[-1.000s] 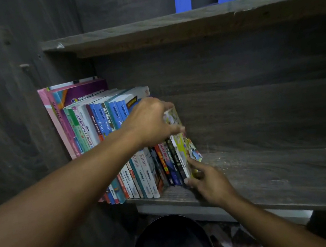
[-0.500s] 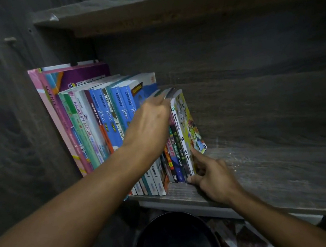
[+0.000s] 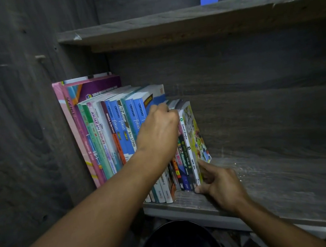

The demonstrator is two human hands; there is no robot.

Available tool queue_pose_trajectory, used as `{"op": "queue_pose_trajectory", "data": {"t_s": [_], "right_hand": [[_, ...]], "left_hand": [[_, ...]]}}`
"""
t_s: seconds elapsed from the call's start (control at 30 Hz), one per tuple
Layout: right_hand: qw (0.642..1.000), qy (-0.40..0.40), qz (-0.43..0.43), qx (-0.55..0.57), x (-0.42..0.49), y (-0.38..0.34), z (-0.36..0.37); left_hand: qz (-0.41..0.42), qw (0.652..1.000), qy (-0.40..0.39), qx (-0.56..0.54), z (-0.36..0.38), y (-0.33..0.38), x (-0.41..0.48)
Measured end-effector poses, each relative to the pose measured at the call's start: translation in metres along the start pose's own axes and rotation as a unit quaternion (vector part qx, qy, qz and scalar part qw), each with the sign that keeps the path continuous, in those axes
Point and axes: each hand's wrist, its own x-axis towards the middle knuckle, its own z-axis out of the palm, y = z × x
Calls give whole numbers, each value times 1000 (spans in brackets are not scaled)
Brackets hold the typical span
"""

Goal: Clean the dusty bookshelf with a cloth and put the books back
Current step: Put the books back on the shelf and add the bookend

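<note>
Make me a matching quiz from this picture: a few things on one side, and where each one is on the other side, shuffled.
Things
1. pink book
2. black bin
3. left hand
4. right hand

Places
A. under the shelf
B. holding the yellow comic by its lower edge
C. left end of the row of books
D. on the tops of the small books

Pairs: 1-C, 2-A, 3-D, 4-B
</note>
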Motion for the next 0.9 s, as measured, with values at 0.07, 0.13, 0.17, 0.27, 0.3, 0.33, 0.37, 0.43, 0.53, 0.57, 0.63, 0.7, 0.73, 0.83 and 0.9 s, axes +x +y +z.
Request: {"op": "queue_pose_trajectory", "data": {"t_s": [0.07,0.13,0.17,0.27,0.3,0.33,0.37,0.43,0.53,0.57,0.63,0.7,0.73,0.83,0.9], "right_hand": [[999,3,-17,-27,-3,-4,5],[998,1,-21,-54,-5,-11,8],[998,-5,-18,-61,-5,-15,7],[997,-51,9,-62,-1,-29,-9],[996,-66,14,-57,0,-37,-17],[997,-66,6,-50,2,-46,-27],[998,-50,-18,-39,5,-56,-35],[996,13,-88,-27,14,-83,-51],[985,48,-163,-38,29,-118,-65],[982,44,-178,-48,33,-126,-67],[978,23,-192,-75,37,-133,-67],[978,10,-187,-90,39,-130,-61],[980,11,-181,-86,39,-127,-58],[983,21,-168,-76,37,-122,-54],[984,22,-161,-75,39,-122,-55]], "left_hand": [[-9,1000,2,-8,0,-2,6],[-7,1000,0,-4,-1,-3,6],[0,1000,2,-5,-1,-5,6],[15,998,14,-51,-1,-9,-3],[7,996,11,-91,-4,-11,-9],[-6,990,14,-142,-8,-12,-15],[-28,981,28,-189,-14,-13,-19],[-73,968,68,-229,-26,-15,-24],[-99,977,40,-183,-39,-22,-15],[-104,980,-7,-172,-40,-24,-12],[-95,979,-100,-147,-37,-28,-9],[-95,975,-144,-141,-31,-31,-8],[-97,973,-156,-142,-28,-32,-10],[-97,967,-176,-153,-20,-30,-17],[-90,965,-183,-167,-18,-29,-17]]}}
